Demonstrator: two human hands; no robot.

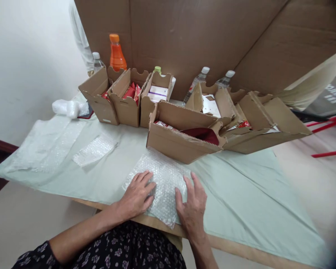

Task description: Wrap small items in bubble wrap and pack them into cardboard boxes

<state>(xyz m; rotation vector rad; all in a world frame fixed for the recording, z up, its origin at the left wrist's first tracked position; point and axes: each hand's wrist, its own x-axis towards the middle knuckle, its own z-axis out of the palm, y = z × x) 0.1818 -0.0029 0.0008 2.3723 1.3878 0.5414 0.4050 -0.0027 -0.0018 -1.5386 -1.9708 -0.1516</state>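
Note:
A sheet of bubble wrap (165,190) lies flat near the front edge of the cloth-covered table. On its left side rests my left hand (139,192), fingers stretched out and slightly apart. My right hand (192,203) is at the sheet's right edge, its fingers spread and the thumb over the wrap. Neither hand grips anything. Just beyond the sheet stands a cardboard box (182,138) with a dark red item and a red-and-white packet inside.
More bubble wrap (42,144) and a smaller piece (95,149) lie to the left, near a wrapped bundle (70,108). Behind stand several cardboard bins (100,106), an orange bottle (117,56) and clear bottles (197,82). A tall cardboard panel (184,37) rises at the back.

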